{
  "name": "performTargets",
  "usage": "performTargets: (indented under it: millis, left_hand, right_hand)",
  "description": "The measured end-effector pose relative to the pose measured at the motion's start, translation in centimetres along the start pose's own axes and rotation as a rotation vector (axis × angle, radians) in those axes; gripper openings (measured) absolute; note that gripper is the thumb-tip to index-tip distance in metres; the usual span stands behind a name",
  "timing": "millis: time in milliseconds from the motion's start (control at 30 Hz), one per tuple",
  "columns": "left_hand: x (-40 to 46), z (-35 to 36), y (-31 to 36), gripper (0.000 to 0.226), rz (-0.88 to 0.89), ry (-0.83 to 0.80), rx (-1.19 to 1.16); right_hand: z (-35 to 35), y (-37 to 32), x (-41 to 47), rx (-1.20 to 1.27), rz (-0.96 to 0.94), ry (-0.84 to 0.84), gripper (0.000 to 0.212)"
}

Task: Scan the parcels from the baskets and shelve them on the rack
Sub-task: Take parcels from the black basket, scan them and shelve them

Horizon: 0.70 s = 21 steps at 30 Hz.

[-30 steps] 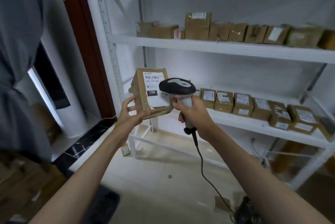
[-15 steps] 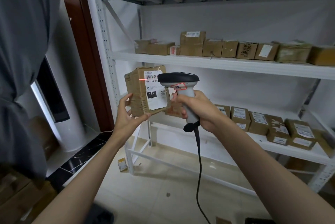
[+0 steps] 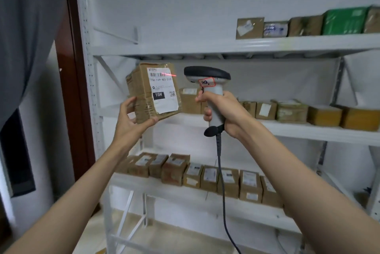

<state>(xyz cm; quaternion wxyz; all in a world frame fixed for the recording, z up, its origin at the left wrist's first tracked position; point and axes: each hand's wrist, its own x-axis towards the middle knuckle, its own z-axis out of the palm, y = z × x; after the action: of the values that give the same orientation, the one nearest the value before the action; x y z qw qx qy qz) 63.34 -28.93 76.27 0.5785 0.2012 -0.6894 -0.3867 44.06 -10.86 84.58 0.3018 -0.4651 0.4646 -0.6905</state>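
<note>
Left hand (image 3: 131, 119): curled under the lower left corner of the parcel (image 3: 153, 90), thumb along the bottom edge – parcel held up, slightly tilted, in front of the rack (image 3: 226, 45).
Right hand (image 3: 223, 112): wrapped tight round the grey handle of the scanner (image 3: 207, 81), black head pointing at the parcel, cable hanging down.
Label (image 3: 162, 89): white, facing the camera, marked "15H" – red scan line across the barcode at its top.
Rack shelves: brown boxes in rows on three levels, a green box (image 3: 345, 20) near the right end of the top one.
</note>
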Motion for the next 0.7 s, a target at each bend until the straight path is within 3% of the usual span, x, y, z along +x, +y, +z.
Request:
performTargets:
  millis: [333, 533, 700]
  left_hand:
    - [11.2, 7.4, 5.4, 0.091, 0.065, 0.003, -0.050]
    - [18.5, 11.3, 7.3, 0.073, 0.066, -0.014, -0.140]
    - [24.2, 14.7, 9.3, 0.073, 0.092, -0.073, -0.170]
  right_hand:
    - [-3.4, -6.9, 6.2, -0.086, -0.154, 0.103, 0.019]
    - [-6.7, -8.7, 10.6, -0.119, -0.256, 0.166, 0.031]
    - [-10.1, -9.2, 13.8, -0.151, -0.322, 0.225, 0.032]
